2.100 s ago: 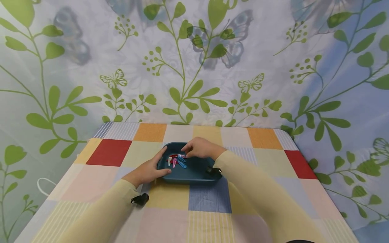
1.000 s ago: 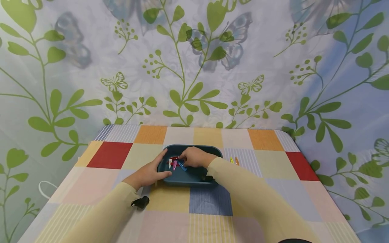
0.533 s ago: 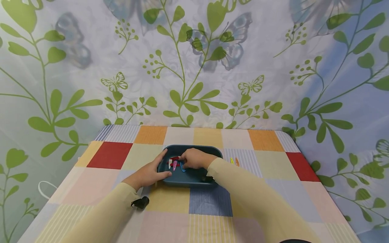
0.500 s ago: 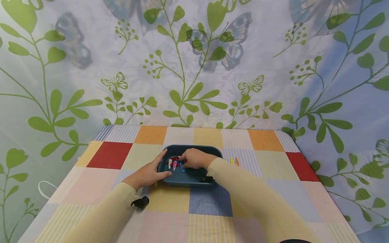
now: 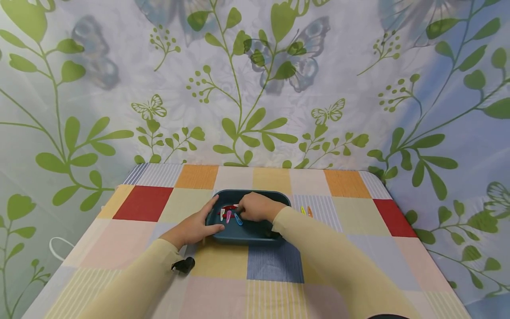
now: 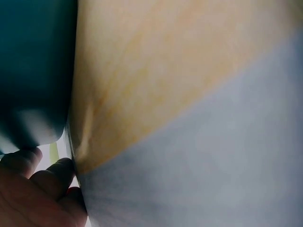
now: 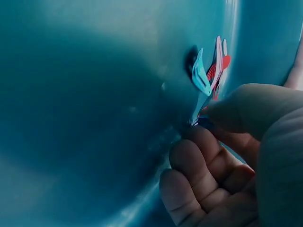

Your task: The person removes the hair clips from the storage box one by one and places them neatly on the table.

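Note:
In the head view a dark teal tray [image 5: 255, 242] sits on the table with several snap hair clips at its left end: a white hair clip [image 5: 222, 214], a pink hair clip [image 5: 229, 216], a blue hair clip [image 5: 238, 219] and red ones. My left hand [image 5: 194, 227] rests against the tray's left end, fingers extended along the rim, thumb on the near side. Inside the tray, my right hand [image 5: 256, 207] pinches another bluish hair clip [image 7: 198, 108] between thumb and forefinger, partly hidden by them. A light-blue hair clip [image 7: 200, 75] lies just beyond.
Right of the tray, a yellow hair clip [image 5: 303, 210] and an orange hair clip [image 5: 310, 212] lie on the patchwork tablecloth [image 5: 275, 266]. A printed curtain hangs behind the table. A white cord [image 5: 56, 249] loops beyond the left edge.
My right hand has lowered onto the blue hair clips and pinches one; the other blue clip has shifted slightly. The yellow and orange clips have come into view. My left hand stays at the tray.

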`<state>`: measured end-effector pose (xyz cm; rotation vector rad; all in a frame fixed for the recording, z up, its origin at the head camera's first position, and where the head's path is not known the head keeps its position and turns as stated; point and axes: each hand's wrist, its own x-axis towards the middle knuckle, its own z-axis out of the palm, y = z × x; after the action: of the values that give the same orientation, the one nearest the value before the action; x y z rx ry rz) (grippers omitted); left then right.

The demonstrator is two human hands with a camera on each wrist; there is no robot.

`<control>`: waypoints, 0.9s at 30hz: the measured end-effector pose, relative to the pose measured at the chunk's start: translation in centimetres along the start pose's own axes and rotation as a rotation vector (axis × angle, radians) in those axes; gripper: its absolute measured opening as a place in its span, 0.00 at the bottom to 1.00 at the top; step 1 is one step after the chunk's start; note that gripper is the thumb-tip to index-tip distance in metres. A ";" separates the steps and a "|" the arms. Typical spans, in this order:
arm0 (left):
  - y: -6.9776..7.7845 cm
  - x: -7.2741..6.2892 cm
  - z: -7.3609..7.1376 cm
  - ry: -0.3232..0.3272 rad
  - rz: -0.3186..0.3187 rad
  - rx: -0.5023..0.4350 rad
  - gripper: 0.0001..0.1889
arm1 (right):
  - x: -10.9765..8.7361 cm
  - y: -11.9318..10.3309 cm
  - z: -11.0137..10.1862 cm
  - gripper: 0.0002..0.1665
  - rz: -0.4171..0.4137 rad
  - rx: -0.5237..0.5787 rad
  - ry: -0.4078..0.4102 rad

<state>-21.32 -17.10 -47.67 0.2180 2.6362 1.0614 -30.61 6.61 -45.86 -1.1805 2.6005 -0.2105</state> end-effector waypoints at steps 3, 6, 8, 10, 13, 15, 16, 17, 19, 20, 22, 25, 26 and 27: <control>0.0 0.0 0.0 -0.001 0.000 0.006 0.55 | -0.4 0.3 -0.2 0.14 0.017 0.017 0.023; 0.0 0.0 0.1 -0.001 0.001 0.005 0.55 | -0.7 0.5 -0.4 0.14 0.040 0.028 0.035; 0.1 0.0 0.0 0.000 -0.002 0.003 0.55 | -1.0 0.4 -0.7 0.14 0.058 0.022 0.038; 0.0 0.0 0.0 0.000 -0.005 0.004 0.55 | -1.2 0.3 -0.9 0.15 0.084 0.010 0.030; 0.0 0.0 0.1 -0.001 -0.006 0.006 0.55 | -1.4 0.3 -0.9 0.19 0.114 -0.004 -0.003; -0.1 0.1 0.1 -0.003 -0.004 0.008 0.55 | -1.5 0.4 -0.8 0.23 0.124 0.001 -0.036; 0.0 0.1 0.1 -0.003 -0.003 0.007 0.55 | -1.6 0.5 -0.8 0.24 0.123 0.008 -0.048; 0.0 0.1 0.1 -0.004 -0.001 0.007 0.55 | -1.6 0.7 -0.7 0.25 0.116 0.010 -0.059; 0.1 0.0 0.1 -0.005 -0.004 0.005 0.55 | -1.7 1.0 -0.8 0.25 0.098 0.029 -0.068; 0.1 0.0 0.1 -0.006 -0.008 0.003 0.55 | -1.8 1.1 -0.8 0.24 0.092 0.043 -0.062; 0.3 -0.1 0.1 -0.007 -0.006 0.004 0.55 | -2.0 1.5 -1.1 0.22 0.075 0.075 -0.040; 0.5 -0.3 0.0 -0.009 -0.009 0.005 0.55 | -2.7 1.9 -2.0 0.20 0.061 0.138 0.013; 0.5 -0.3 0.0 -0.008 -0.007 0.008 0.55 | -3.0 2.1 -2.4 0.20 0.059 0.165 0.030; 0.5 -0.3 -0.1 -0.008 -0.003 0.009 0.55 | -3.4 2.2 -2.8 0.20 0.059 0.196 0.047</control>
<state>-21.02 -16.88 -47.16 0.2194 2.6342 1.0461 -30.90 10.68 -43.11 -1.0417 2.5806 -0.4742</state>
